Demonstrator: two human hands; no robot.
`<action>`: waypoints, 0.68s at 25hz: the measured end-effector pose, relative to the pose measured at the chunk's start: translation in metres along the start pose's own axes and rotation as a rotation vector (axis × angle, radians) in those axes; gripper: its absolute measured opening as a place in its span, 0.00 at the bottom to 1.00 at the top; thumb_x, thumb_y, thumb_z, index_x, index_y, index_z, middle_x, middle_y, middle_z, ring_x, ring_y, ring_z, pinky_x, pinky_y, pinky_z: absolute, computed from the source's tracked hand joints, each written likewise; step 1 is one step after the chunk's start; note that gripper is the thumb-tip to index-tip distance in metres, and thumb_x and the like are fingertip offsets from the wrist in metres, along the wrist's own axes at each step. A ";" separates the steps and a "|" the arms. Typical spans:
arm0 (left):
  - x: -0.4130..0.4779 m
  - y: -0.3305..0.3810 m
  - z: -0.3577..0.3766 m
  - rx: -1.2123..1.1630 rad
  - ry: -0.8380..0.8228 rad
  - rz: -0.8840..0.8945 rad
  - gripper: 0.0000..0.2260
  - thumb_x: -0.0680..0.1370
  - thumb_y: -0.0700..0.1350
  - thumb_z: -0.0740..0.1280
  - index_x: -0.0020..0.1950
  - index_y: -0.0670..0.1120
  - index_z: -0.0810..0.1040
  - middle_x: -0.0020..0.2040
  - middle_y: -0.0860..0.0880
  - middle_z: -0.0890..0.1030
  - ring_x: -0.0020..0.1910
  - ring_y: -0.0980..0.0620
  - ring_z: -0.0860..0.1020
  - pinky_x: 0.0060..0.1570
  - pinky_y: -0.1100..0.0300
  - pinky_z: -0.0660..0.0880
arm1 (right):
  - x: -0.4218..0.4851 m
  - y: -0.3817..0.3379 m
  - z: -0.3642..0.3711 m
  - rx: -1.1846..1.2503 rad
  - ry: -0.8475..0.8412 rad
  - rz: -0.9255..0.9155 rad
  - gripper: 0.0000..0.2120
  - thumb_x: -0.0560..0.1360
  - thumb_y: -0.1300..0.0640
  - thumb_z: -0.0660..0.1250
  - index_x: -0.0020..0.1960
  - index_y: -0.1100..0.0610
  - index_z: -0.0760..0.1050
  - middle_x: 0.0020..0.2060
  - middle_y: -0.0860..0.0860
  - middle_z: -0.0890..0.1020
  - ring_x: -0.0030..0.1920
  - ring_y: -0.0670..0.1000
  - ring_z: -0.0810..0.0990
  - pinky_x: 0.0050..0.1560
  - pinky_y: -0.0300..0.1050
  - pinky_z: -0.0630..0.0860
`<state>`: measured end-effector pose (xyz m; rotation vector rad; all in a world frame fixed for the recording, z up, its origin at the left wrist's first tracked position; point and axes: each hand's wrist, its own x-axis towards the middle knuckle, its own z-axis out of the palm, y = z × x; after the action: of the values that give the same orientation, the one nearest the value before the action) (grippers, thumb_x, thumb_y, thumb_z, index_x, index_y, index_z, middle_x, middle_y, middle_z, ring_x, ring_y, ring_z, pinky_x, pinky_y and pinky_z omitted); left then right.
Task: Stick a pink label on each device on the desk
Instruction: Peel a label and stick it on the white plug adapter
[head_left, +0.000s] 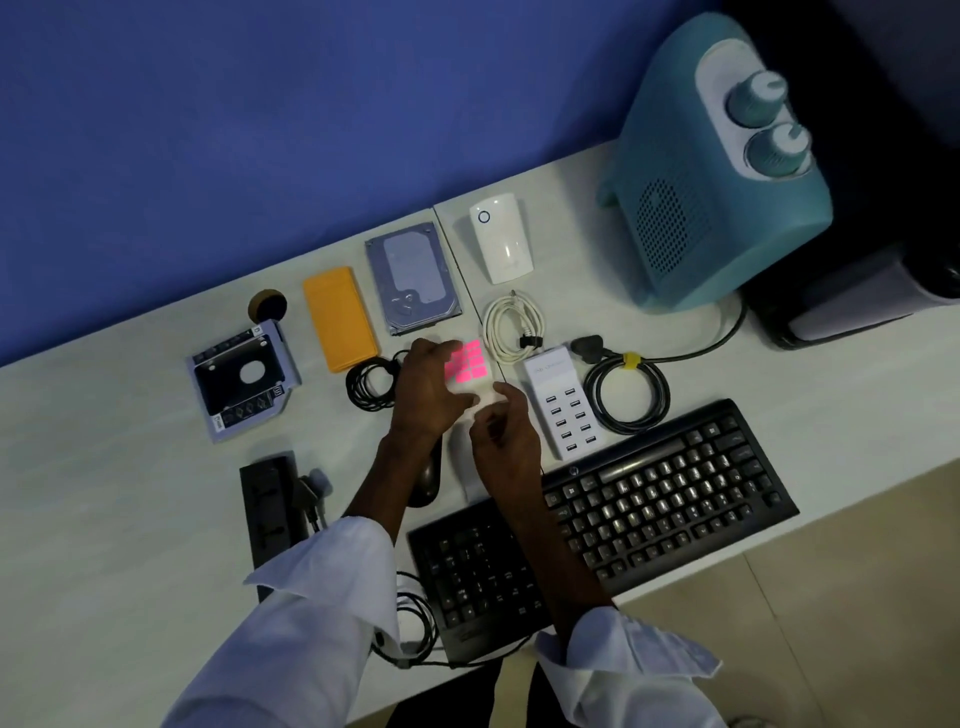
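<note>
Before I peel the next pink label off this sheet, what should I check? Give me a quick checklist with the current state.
1. Label sheet secured: ok, the left hand grips it.
2. Pink labels left on the sheet: ok, several show.
3. A label already peeled free: cannot tell, the right hand pinches the sheet's white lower part and hides it.
4. Devices labelled: not ok, no pink shows on the hard drive, USB charging hub or keyboard.
5. Nearest target uncovered: ok, the USB charging hub's top is bare, beside the right hand.
</note>
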<state>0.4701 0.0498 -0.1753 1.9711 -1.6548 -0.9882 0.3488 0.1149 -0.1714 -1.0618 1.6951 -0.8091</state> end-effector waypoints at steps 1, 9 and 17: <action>-0.003 0.000 0.001 -0.096 0.041 -0.022 0.35 0.61 0.40 0.83 0.67 0.43 0.77 0.61 0.41 0.76 0.60 0.42 0.76 0.62 0.48 0.75 | -0.001 -0.001 0.001 -0.008 0.007 -0.004 0.26 0.70 0.53 0.62 0.68 0.54 0.70 0.39 0.46 0.79 0.35 0.40 0.77 0.41 0.36 0.71; -0.025 0.013 0.003 -0.463 0.243 -0.122 0.17 0.75 0.32 0.69 0.62 0.45 0.79 0.59 0.49 0.82 0.56 0.52 0.81 0.55 0.61 0.80 | -0.002 0.003 0.009 -0.123 0.000 -0.173 0.26 0.75 0.51 0.64 0.73 0.47 0.67 0.46 0.50 0.80 0.44 0.46 0.80 0.46 0.37 0.74; -0.034 0.008 -0.003 -0.463 0.182 -0.065 0.12 0.78 0.37 0.69 0.61 0.47 0.81 0.44 0.48 0.85 0.40 0.55 0.81 0.46 0.63 0.76 | 0.020 -0.005 0.006 -0.104 0.073 -0.187 0.13 0.75 0.47 0.68 0.58 0.48 0.77 0.48 0.46 0.83 0.45 0.45 0.82 0.46 0.52 0.81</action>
<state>0.4646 0.0798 -0.1587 1.7474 -1.1456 -1.0658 0.3524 0.0944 -0.1760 -1.2903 1.7324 -0.8948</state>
